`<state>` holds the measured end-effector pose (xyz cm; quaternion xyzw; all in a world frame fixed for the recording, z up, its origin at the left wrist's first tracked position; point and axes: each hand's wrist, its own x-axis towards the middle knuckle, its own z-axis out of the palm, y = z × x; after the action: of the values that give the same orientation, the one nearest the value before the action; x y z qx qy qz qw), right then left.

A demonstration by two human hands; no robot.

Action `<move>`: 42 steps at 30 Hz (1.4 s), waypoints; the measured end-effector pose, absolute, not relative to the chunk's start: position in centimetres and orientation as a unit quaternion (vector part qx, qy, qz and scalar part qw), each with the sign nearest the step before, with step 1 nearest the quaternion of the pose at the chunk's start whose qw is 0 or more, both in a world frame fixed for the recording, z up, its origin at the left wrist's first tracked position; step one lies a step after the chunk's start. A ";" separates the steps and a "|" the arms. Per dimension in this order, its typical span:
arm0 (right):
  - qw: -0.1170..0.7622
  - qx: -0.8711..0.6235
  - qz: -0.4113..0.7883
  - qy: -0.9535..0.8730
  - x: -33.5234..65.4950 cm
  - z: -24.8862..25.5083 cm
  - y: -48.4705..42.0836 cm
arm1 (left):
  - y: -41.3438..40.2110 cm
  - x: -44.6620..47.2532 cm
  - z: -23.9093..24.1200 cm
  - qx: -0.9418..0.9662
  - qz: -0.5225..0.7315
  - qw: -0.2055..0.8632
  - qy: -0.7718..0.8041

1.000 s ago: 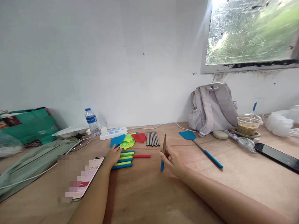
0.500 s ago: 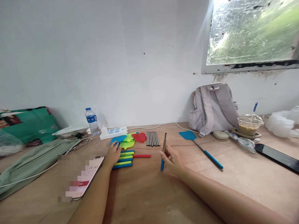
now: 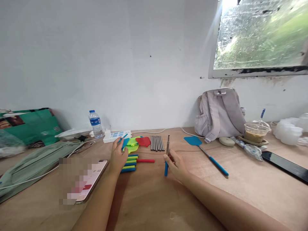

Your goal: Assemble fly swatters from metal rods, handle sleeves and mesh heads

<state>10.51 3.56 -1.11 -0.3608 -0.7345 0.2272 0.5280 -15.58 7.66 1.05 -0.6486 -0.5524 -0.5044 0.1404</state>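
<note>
The right hand (image 3: 175,165) hovers over the middle of the wooden counter (image 3: 240,189), its grip clamped around a slim rod (image 3: 167,144) that stands nearly upright: the grey metal end rises above the fingers and the blue sleeve pokes out below the palm, close to the counter. The left hand (image 3: 118,157) is raised just off the counter to the left, its grip pinched on the edge of a blue swatter head (image 3: 124,142), which sits at the fingertips on the far side of the hand. Just beside that head lie a green mesh head (image 3: 132,147) and a red head (image 3: 143,141), overlapping one another. Under and just right of the left wrist is a stack of blue and green sleeves (image 3: 129,163), with a single red sleeve (image 3: 145,160) lying beside them. A row of bare metal rods (image 3: 157,143) lies between the two hands, near the held rod's top. To the right of the right hand, well apart from it, a finished blue swatter (image 3: 206,154) lies slantwise. A phone (image 3: 92,178) lies beside the left forearm, and a power strip (image 3: 115,136) sits beyond the left hand near the wall.
</note>
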 end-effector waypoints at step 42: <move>0.318 -0.372 0.303 -0.818 11.2 -0.4 -0.8 | 3.6 -5.5 2.1 -0.450 -0.732 -0.393 -0.326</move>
<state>11.20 -0.82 -0.37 -0.3722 -0.8176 0.3026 0.3184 -5.52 3.60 2.10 -0.4504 -0.3265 -0.7320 -0.3933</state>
